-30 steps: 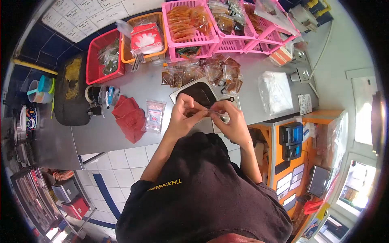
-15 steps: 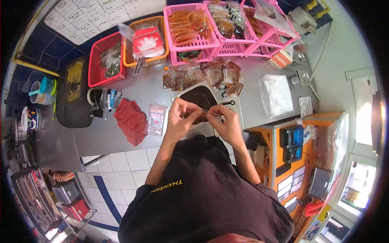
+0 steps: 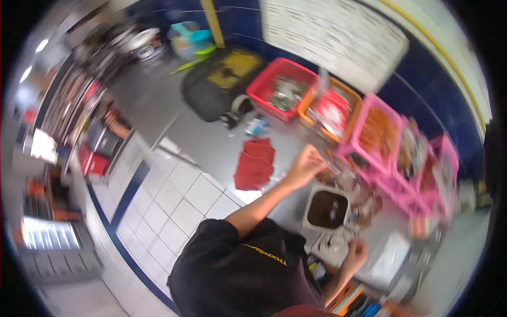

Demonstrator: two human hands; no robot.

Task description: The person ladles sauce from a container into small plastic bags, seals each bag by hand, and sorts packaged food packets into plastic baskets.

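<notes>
Small clear plastic bag point(image 3: 333, 168): blurred, it juts from the fingers of the left hand point(image 3: 306, 168), over the table point(image 3: 200, 142). From those fingertips it reaches out to the right and a little toward the near side, its long axis seeming to follow that slant, though the blur leaves its outline unsure. The fingers of the left hand look drawn together and clamped on one end of it.

The left hand is plainly the nearer one; the right hand point(image 3: 357, 255) is well apart, farther right and on the near side. Its fingers are curled, but whether they meet or hold anything I cannot tell.

Between the two hands sits a pale square-rimmed container with dark brown contents point(image 3: 306, 216), and the right hand is just beside a pale tray with a white round item point(image 3: 320, 250). Brown-filled clear sachets point(image 3: 365, 203) lie to the right of the container. A crumpled red cloth point(image 3: 254, 165) lies left of the left hand, and an orange plastic basket point(image 3: 346, 138) stands on the far side.
</notes>
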